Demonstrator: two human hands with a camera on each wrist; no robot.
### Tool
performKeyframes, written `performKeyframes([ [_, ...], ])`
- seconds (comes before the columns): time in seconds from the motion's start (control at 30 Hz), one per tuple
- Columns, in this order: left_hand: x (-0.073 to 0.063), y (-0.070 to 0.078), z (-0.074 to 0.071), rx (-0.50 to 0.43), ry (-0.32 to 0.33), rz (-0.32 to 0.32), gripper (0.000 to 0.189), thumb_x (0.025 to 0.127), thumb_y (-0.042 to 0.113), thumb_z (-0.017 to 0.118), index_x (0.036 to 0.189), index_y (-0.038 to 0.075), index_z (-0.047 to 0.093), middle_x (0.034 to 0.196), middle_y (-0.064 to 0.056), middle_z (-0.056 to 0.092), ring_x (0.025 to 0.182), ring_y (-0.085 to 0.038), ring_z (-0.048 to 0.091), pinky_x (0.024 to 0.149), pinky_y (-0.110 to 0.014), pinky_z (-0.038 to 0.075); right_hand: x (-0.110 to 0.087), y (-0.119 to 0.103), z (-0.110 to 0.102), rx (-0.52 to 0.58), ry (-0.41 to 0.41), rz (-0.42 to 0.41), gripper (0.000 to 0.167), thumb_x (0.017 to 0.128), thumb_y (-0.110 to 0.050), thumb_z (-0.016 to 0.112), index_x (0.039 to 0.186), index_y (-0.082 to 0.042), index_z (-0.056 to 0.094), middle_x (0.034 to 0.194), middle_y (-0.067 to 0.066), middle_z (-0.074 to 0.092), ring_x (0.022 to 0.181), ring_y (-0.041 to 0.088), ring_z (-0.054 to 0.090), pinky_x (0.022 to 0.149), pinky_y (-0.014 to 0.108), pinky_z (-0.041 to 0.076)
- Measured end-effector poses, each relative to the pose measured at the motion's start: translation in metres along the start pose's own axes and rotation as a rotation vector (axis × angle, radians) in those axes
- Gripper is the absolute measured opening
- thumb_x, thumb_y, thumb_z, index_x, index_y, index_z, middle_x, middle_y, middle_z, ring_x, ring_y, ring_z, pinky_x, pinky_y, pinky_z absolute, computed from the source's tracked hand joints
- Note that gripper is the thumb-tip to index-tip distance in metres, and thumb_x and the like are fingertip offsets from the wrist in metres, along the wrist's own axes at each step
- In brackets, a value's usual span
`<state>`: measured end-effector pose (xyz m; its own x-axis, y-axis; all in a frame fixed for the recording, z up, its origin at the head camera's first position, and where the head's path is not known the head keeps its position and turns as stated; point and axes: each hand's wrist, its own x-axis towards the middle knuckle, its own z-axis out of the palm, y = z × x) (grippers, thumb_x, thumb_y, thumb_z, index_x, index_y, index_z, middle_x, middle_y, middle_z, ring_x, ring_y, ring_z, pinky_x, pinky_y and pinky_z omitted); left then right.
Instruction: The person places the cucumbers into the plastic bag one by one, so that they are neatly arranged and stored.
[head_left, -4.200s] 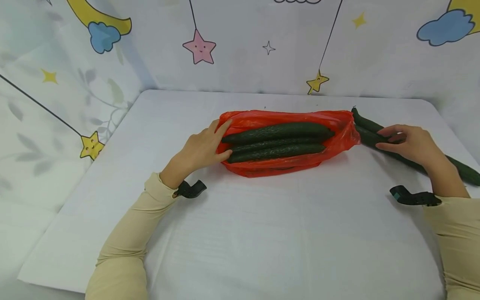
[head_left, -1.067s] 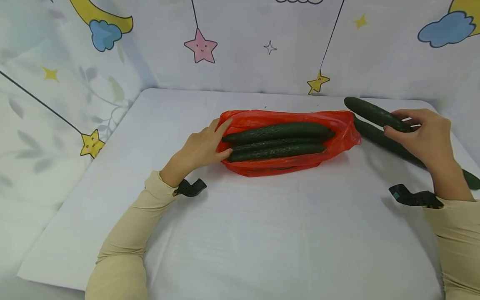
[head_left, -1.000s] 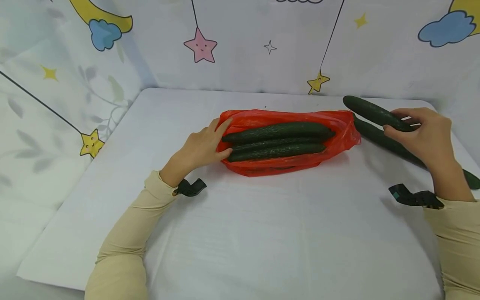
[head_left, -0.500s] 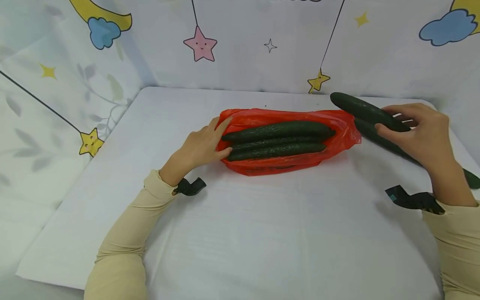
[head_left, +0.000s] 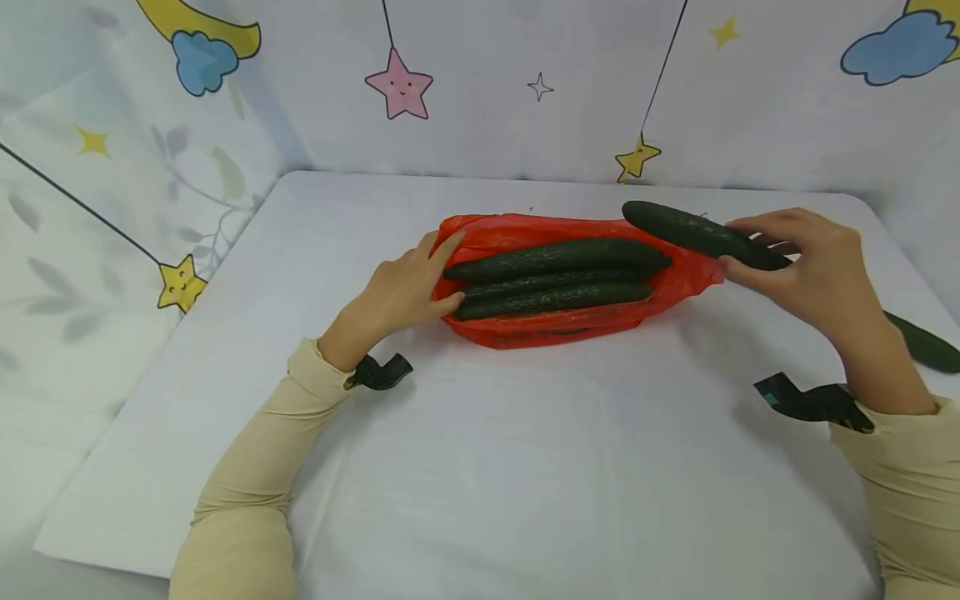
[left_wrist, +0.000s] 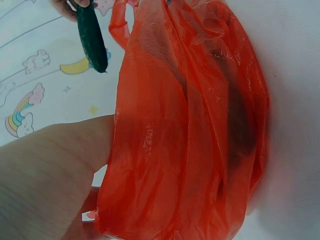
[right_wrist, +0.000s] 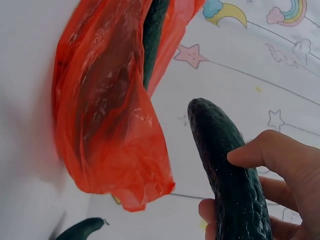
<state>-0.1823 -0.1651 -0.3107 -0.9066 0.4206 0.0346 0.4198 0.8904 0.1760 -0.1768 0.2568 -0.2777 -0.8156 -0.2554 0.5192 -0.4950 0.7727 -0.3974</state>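
Note:
A red plastic bag (head_left: 540, 336) lies on the white table with its opening up, and several dark green cucumbers (head_left: 558, 258) lie lengthwise in it. My left hand (head_left: 393, 292) grips the bag's left end, thumb and forefinger spread at the opening; its other fingers are mostly hidden. My right hand (head_left: 813, 262) holds another cucumber (head_left: 697, 229) near one end, between thumb and fingers. That cucumber is raised, its free tip pointing left over the bag's right end. In the right wrist view the held cucumber (right_wrist: 225, 165) is apart from the bag (right_wrist: 107, 110).
One more cucumber (head_left: 926, 342) lies on the table at the right, partly hidden behind the right forearm. The white table (head_left: 525, 467) reaches to a patterned cloth backdrop (head_left: 480, 100). Dark wrist cameras sit on both wrists.
My right hand took a cucumber from the table at the right, lifted it and carried it left over the bag's right end. The left hand and bag have hardly moved.

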Motion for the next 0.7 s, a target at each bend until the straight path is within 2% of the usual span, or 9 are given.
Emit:
performKeyframes([
  [0.17, 0.000, 0.000, 0.000, 0.000, 0.002, 0.003, 0.080, 0.091, 0.037, 0.064, 0.154, 0.008, 0.022, 0.146, -0.021, 0.036, 0.109, -0.037, 0.060, 0.068, -0.050, 0.057, 0.001, -0.007, 0.004, 0.027, -0.011, -0.048, 0.039, 0.071, 0.007, 0.079, 0.109, 0.005, 0.070, 0.100, 0.022, 0.067, 0.085, -0.021, 0.042, 0.075, -0.003, 0.032],
  [0.27, 0.000, 0.001, 0.000, -0.002, 0.000, 0.003, 0.081, 0.091, 0.036, 0.064, 0.154, 0.008, 0.022, 0.146, -0.021, 0.036, 0.108, -0.037, 0.060, 0.069, -0.050, 0.057, 0.000, -0.011, 0.006, 0.017, -0.040, -0.048, 0.038, 0.072, 0.004, 0.079, 0.109, 0.003, 0.071, 0.100, 0.021, 0.067, 0.085, -0.017, 0.042, 0.074, -0.001, 0.032],
  [0.4, 0.000, 0.001, 0.000, 0.003, -0.004, 0.000, 0.081, 0.091, 0.037, 0.064, 0.154, 0.009, 0.022, 0.148, -0.021, 0.035, 0.110, -0.037, 0.060, 0.069, -0.050, 0.057, -0.002, -0.016, 0.010, 0.000, -0.100, -0.037, 0.037, 0.075, -0.001, 0.078, 0.111, 0.000, 0.071, 0.101, 0.020, 0.066, 0.088, 0.009, 0.054, 0.071, 0.000, 0.031],
  [0.5, 0.000, 0.000, 0.000, 0.005, -0.005, -0.002, 0.081, 0.091, 0.037, 0.064, 0.154, 0.008, 0.022, 0.148, -0.021, 0.035, 0.111, -0.037, 0.059, 0.069, -0.050, 0.057, -0.002, -0.021, 0.013, 0.000, -0.151, -0.036, 0.037, 0.076, -0.003, 0.078, 0.112, -0.002, 0.070, 0.104, 0.020, 0.065, 0.089, 0.030, 0.057, 0.071, -0.001, 0.030],
  [0.7, 0.000, 0.000, 0.000, 0.005, -0.012, -0.008, 0.081, 0.091, 0.038, 0.063, 0.154, 0.009, 0.022, 0.148, -0.021, 0.034, 0.111, -0.037, 0.059, 0.069, -0.049, 0.057, 0.000, -0.027, 0.021, -0.002, -0.203, -0.080, 0.042, 0.075, -0.004, 0.080, 0.116, -0.002, 0.070, 0.108, 0.022, 0.065, 0.094, 0.035, 0.059, 0.072, 0.002, 0.034],
])
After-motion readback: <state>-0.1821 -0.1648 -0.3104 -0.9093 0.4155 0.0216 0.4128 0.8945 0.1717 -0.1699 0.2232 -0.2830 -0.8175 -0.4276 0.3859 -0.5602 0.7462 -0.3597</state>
